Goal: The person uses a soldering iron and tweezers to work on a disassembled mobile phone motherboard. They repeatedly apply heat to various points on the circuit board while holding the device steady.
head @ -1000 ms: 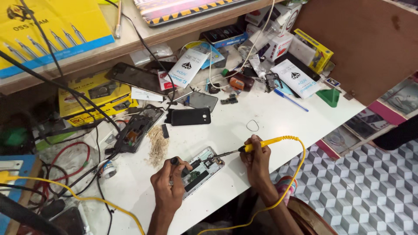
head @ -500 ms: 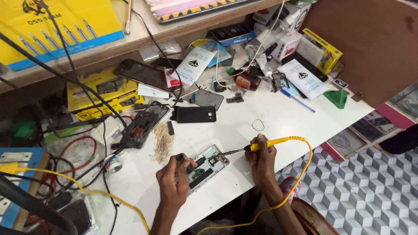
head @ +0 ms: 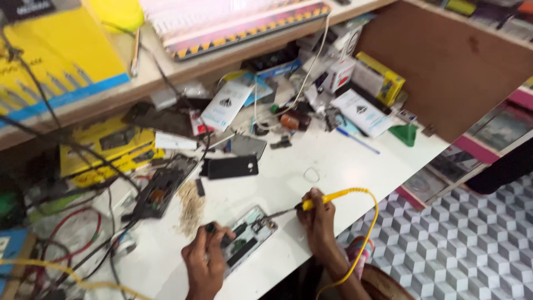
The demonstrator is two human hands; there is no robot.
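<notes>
An opened phone (head: 248,238) with its circuit board showing lies near the front edge of the white workbench (head: 338,166). My left hand (head: 205,261) rests on its left end and pinches a small dark tool against it. My right hand (head: 319,219) grips a yellow-handled soldering iron (head: 325,199), whose metal tip reaches left to the phone's upper corner. A yellow cable (head: 366,239) loops from the iron down past my right forearm.
A black phone back cover (head: 232,166) and a dismantled dark phone (head: 161,191) lie behind the work. Small boxes, packets and a blue pen (head: 355,140) crowd the bench's back. Tangled wires (head: 83,233) sit at left. A brown panel (head: 444,61) stands at right, above patterned floor tiles (head: 477,244).
The camera view has shifted and drawn closer. Both hands hold the same grips on the phone and the soldering iron, with the tip still at the phone's corner.
</notes>
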